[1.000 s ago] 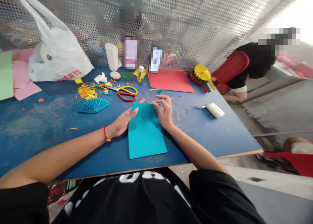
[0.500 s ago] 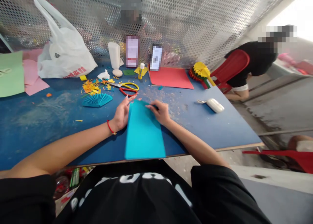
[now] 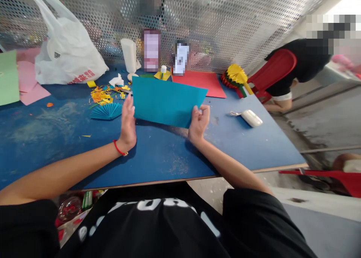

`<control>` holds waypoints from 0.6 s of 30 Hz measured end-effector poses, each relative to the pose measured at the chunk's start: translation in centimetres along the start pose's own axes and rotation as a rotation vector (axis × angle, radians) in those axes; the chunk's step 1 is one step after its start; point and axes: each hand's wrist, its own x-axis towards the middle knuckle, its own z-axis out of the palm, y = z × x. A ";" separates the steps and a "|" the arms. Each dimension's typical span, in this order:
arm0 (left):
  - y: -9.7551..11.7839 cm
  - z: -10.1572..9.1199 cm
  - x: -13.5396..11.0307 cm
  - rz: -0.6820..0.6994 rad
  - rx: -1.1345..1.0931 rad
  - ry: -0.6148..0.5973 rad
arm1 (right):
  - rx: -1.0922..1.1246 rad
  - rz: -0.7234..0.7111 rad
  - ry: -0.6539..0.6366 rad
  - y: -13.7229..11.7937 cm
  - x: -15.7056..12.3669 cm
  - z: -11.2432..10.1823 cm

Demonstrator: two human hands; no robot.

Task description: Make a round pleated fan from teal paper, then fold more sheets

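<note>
A sheet of blue paper (image 3: 166,102) is raised above the table, lying sideways between my hands. My right hand (image 3: 199,122) pinches its lower right corner, thumb in front. At the paper's left edge my left hand (image 3: 129,122) is upright with fingers stretched out and flat, the palm side against or very near the edge. Left of that hand lies a pleated blue paper fan (image 3: 106,111). Behind it are yellow and orange paper scraps (image 3: 102,95). The scissors are mostly hidden behind the raised paper.
A white plastic bag (image 3: 69,49) stands at the back left by pink paper (image 3: 29,81). Two phones (image 3: 151,50) lean at the back near a glue bottle (image 3: 163,71). Red paper (image 3: 211,84), a folded paper flower (image 3: 236,77) and a white case (image 3: 252,118) lie rightward. A person sits beyond.
The blue paper has gone from upright near the table's front edge to sideways and raised farther back. My right hand now grips its corner; my left hand has shifted slightly left.
</note>
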 end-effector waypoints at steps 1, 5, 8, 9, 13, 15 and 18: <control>0.0 -0.5 -0.1 0.099 0.053 0.052 | 0.009 -0.055 -0.065 -0.6 -0.7 -0.1; 0.7 -4.8 -0.7 0.355 0.216 0.023 | 0.126 -0.405 -0.476 -2.4 -1.3 -1.6; 2.2 -8.8 -1.6 0.241 0.361 -0.515 | 0.157 -0.904 -0.895 -3.0 -0.5 -3.3; 2.8 -9.9 -1.8 0.203 0.415 -0.581 | 0.133 -0.947 -0.937 -3.1 -0.3 -3.8; 4.4 -11.2 -2.0 0.249 0.793 -0.654 | 0.062 -0.797 -1.031 -3.5 0.1 -5.4; 4.7 -10.7 -1.7 0.323 1.012 -0.728 | 0.039 -0.687 -1.101 -4.2 0.2 -6.0; 5.0 -9.7 -1.8 0.376 0.948 -0.903 | 0.040 -0.379 -1.212 -5.8 0.2 -7.2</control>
